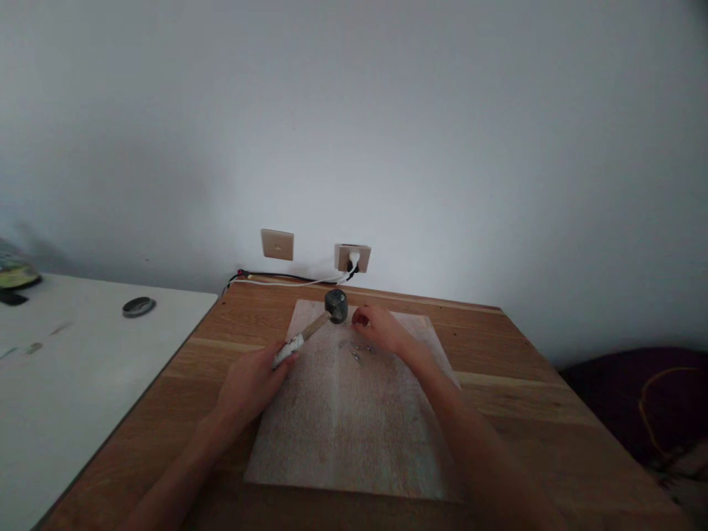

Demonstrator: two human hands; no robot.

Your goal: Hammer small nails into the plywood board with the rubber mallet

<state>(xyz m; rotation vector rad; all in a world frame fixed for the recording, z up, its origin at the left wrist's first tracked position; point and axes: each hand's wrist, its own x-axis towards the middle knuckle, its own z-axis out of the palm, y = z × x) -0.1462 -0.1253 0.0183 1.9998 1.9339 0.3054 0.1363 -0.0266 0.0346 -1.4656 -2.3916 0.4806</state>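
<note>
My left hand (251,385) is closed around the white-wrapped end of a hammer's wooden handle. The hammer (336,305) has a blocky dark head that rests at the far part of a pale wooden board (343,428). To the right of that head, my right hand (379,327) is over the board with its thumb and fingers curled together. Whatever is between those fingertips is too small to make out. Several small metal pieces, perhaps nails (357,357), lie on the board just below my right hand.
The board lies on a brown wooden table (514,398) against a wall. Cables (287,281) run along the table's back edge to a wall socket (352,258). A white surface (99,354) at left bears a dark ring (139,307). Dark purple fabric (653,405) is at right.
</note>
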